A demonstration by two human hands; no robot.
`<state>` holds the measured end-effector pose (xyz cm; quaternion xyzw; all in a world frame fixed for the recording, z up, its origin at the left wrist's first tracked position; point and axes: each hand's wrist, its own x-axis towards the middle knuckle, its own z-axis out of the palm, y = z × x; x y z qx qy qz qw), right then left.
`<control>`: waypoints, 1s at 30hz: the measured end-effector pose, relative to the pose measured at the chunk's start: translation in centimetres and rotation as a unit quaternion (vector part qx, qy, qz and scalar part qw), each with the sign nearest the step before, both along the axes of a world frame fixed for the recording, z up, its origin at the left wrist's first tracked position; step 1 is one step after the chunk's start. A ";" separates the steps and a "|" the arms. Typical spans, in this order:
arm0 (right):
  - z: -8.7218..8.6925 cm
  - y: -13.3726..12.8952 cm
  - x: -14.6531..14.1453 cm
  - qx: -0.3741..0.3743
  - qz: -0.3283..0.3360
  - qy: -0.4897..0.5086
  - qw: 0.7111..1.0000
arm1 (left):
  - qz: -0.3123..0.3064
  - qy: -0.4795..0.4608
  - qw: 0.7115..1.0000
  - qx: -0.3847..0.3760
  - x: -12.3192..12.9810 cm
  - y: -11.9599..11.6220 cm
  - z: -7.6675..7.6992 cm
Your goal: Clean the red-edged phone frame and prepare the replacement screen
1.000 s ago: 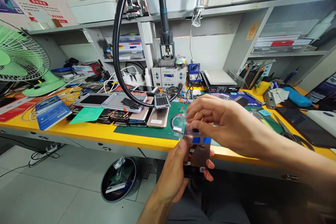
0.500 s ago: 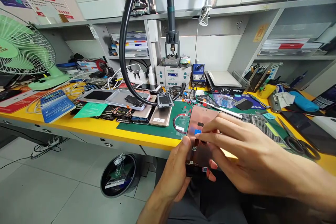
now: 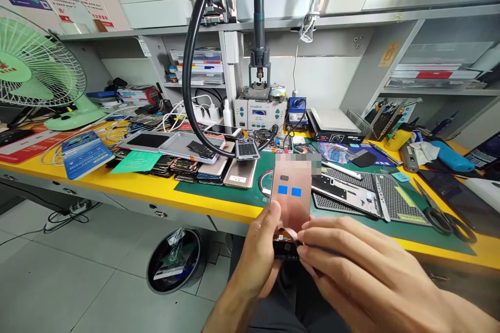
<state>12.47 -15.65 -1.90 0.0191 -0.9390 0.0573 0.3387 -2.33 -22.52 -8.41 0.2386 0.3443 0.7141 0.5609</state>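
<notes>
My left hand [image 3: 253, 257] grips a phone screen panel [image 3: 295, 208] by its left side, thumb on the face turned to me. That face is copper-coloured, with two blue squares [image 3: 296, 192] and a small dark patch on it. Close to its lower end, the fingers of my right hand [image 3: 359, 265] are pinched together at a thin, pale lifted strip [image 3: 289, 231]. Below the strip shows a dark lower section [image 3: 287, 248] with small labels. My right fingertips partly hide what they grip.
Behind my hands, a phone frame [image 3: 347, 193] lies on a perforated plate [image 3: 402, 203]. Scissors [image 3: 449, 216] rest at the right. A black hose [image 3: 187, 57] arches over the bench. Stacked phones [image 3: 240, 173] sit left of centre, and a bin [image 3: 175, 260] stands on the floor.
My right hand has moved from the panel's middle down to its lower end. Both blue squares now show, and a pale strip stands lifted there. The panel has tilted more upright.
</notes>
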 end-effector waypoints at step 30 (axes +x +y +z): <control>1.8 3.0 -1.8 -0.303 -0.169 0.035 0.937 | 0.007 0.209 0.978 0.003 0.2 -0.5 0.0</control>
